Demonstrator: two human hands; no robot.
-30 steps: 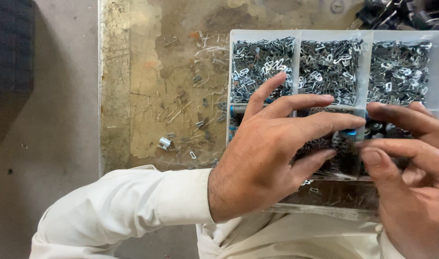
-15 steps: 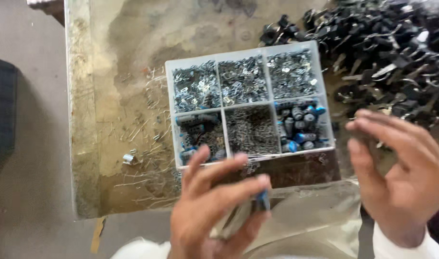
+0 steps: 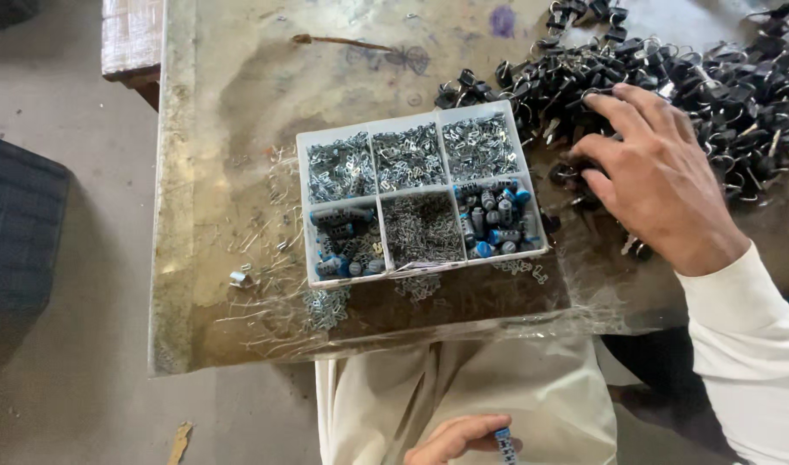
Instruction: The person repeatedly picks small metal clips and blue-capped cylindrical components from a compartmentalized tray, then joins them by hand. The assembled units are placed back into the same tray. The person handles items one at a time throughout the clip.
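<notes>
Right hand [image 3: 657, 176] palm down, fingers spread wide on black parts pile [image 3: 713, 77]. Left hand [image 3: 459, 441], low over lap, pinches a small blue part [image 3: 503, 441]; frame edge cuts it off.

white tray [image 3: 301, 146] | black clips [image 3: 722, 77] | blue-grey cylinders [image 3: 495, 221] | white sleeve [image 3: 748, 344]

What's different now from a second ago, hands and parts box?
The left hand has pulled back from over the compartment box to the lap, holding a small blue-striped cylindrical part. The right hand has left the box's near corner and reached out onto the pile of black wired parts. The box, its sorted metal clips and the worn tabletop look unchanged.
</notes>
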